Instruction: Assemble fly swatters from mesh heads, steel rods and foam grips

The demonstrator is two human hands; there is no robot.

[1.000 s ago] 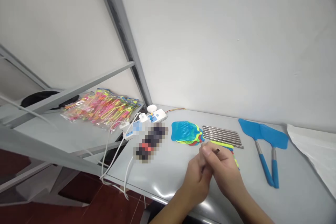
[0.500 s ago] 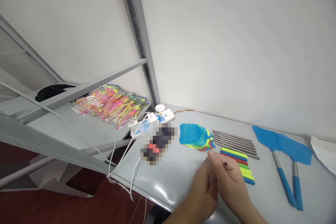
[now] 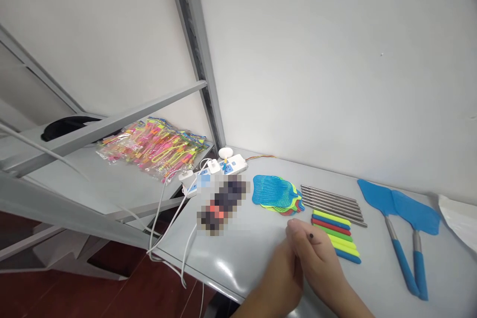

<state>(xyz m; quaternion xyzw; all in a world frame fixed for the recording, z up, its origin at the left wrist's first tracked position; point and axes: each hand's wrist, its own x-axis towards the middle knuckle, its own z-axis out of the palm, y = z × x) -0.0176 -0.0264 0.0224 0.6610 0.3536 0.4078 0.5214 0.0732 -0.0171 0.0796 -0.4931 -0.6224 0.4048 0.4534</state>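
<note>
Your right hand (image 3: pixel 318 253) has fingers clamped on 1 slim, dark-ended rod (image 3: pixel 311 236). Your left hand (image 3: pixel 283 274) hides its fingers; I can't tell.

Bright, diffuse light; glare on the near left of the grey tabletop (image 3: pixel 246 243); left hand (image 3: pixel 281 276) slightly blurred; one object (image 3: pixel 223 203) pixelated.

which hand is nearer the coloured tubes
Right: the right hand is just left of the coloured tubes; the left hand is farther left, beyond the right hand.
</note>
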